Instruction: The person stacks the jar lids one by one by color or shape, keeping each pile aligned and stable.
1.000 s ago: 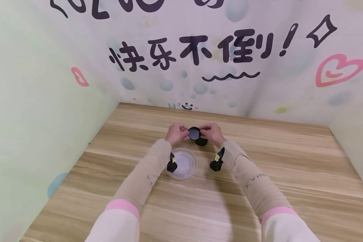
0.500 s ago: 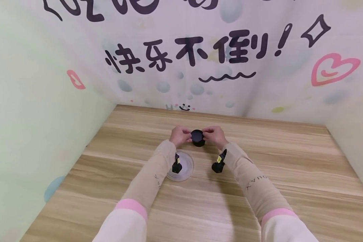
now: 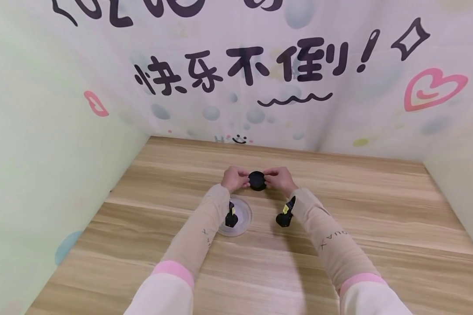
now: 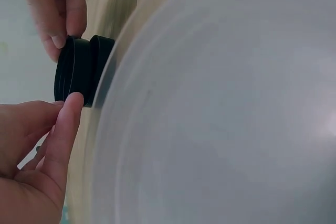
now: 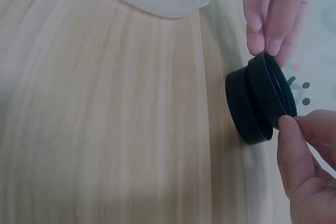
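In the head view, a round black shallow cap-like piece (image 3: 257, 180) lies between my two hands. My left hand (image 3: 234, 178) pinches its left edge with thumb and fingers, and my right hand (image 3: 280, 179) pinches the right edge. The right wrist view shows this rimmed upper piece (image 5: 265, 85) against a second black round piece (image 5: 239, 103) that stands on the table. The two sit slightly offset, and whether they are fitted together I cannot tell. From above, the upper piece hides most of the lower one.
A clear round plastic container (image 3: 243, 221) stands just in front of my left hand, partly covered by the wrist camera; it fills much of the left wrist view. The wooden table (image 3: 339, 245) meets a printed cloth wall (image 3: 205, 113) behind and pale walls at both sides.
The upper black piece, at first tilted and held up to the left of the lower one, has come down over it and levelled. Both hands moved slightly down and right with it.
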Tool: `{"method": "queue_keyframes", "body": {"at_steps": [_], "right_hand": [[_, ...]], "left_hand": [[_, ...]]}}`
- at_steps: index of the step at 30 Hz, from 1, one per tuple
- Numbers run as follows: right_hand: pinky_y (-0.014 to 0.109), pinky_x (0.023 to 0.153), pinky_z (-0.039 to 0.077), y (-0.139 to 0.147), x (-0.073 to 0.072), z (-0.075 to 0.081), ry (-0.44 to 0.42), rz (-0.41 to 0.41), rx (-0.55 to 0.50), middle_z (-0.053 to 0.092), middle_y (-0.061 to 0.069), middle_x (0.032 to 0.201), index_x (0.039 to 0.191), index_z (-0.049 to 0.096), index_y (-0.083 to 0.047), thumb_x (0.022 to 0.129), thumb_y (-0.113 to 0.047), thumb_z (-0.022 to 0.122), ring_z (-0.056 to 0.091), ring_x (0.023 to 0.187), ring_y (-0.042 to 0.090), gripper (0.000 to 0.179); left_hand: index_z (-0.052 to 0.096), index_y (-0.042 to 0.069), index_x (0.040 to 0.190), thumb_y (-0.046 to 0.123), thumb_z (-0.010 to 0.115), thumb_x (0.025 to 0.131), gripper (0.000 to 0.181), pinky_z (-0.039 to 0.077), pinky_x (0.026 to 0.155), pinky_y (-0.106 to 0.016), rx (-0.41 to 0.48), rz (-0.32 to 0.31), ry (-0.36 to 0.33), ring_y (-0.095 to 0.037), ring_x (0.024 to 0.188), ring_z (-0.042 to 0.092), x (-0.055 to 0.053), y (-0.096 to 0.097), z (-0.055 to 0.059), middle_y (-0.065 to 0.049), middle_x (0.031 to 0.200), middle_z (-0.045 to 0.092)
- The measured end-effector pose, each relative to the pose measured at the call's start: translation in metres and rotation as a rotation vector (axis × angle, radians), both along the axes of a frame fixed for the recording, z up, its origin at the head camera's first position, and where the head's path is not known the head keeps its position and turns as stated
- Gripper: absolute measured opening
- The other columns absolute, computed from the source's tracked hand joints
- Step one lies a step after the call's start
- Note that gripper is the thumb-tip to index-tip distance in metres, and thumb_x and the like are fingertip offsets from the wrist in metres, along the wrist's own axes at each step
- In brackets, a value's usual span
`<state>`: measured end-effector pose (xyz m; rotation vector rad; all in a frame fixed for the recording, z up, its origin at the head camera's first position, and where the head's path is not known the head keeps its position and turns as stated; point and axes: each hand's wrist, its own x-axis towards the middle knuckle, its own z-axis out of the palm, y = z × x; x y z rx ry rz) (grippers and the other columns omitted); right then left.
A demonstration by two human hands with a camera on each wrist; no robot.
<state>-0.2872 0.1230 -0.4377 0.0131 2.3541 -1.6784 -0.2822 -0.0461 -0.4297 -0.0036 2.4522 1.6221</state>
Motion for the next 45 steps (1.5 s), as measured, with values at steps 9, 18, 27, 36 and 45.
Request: {"method": "queue_keyframes", "body": {"at_steps": [9,18,27,36,45], "right_hand": [[0.027,0.071,0.051,0.002,-0.002,-0.006,0.002,-0.007,0.003,0.056,0.025,0.107,0.109,0.058,0.008,0.086,0.001,0.052,0.062,0.082,0.020,0.025],[0.027,0.072,0.051,0.004,-0.001,-0.010,-0.018,-0.013,0.008,0.055,0.025,0.109,0.110,0.057,0.008,0.086,0.000,0.052,0.060,0.090,0.026,0.026],[0.025,0.069,0.051,0.004,-0.001,-0.009,-0.001,-0.009,0.024,0.057,0.025,0.106,0.109,0.058,0.008,0.085,0.000,0.052,0.061,0.082,0.020,0.025],[0.023,0.066,0.051,0.004,-0.002,-0.010,-0.004,-0.012,0.043,0.057,0.025,0.106,0.108,0.058,0.009,0.085,0.001,0.053,0.061,0.080,0.018,0.025],[0.027,0.069,0.052,0.007,-0.002,-0.009,0.024,0.008,0.042,0.058,0.026,0.104,0.108,0.057,0.011,0.085,0.001,0.053,0.062,0.080,0.020,0.026]], "left_hand": [[0.069,0.003,0.090,-0.004,0.063,0.075,0.018,0.050,0.050,-0.018,0.088,-0.056,0.104,-0.012,0.056,0.062,-0.045,-0.007,-0.071,-0.009,0.075,0.065],[0.064,-0.004,0.101,-0.004,0.059,0.079,0.023,0.050,0.054,-0.017,0.006,-0.023,-0.019,-0.016,0.062,0.062,-0.013,0.003,-0.021,-0.021,0.091,0.063],[0.067,0.002,0.095,-0.002,0.062,0.076,0.020,0.051,0.052,-0.021,0.025,-0.054,0.049,-0.016,0.059,0.063,-0.075,-0.002,-0.111,-0.010,0.079,0.065],[0.069,0.006,0.094,0.001,0.064,0.077,0.018,0.051,0.055,-0.021,0.012,-0.096,0.017,-0.014,0.061,0.063,-0.056,-0.004,-0.076,-0.008,0.080,0.065],[0.068,0.004,0.087,-0.004,0.062,0.075,0.016,0.050,0.049,-0.020,0.035,-0.086,0.044,-0.013,0.054,0.062,-0.069,-0.002,-0.095,-0.006,0.071,0.064]]}}
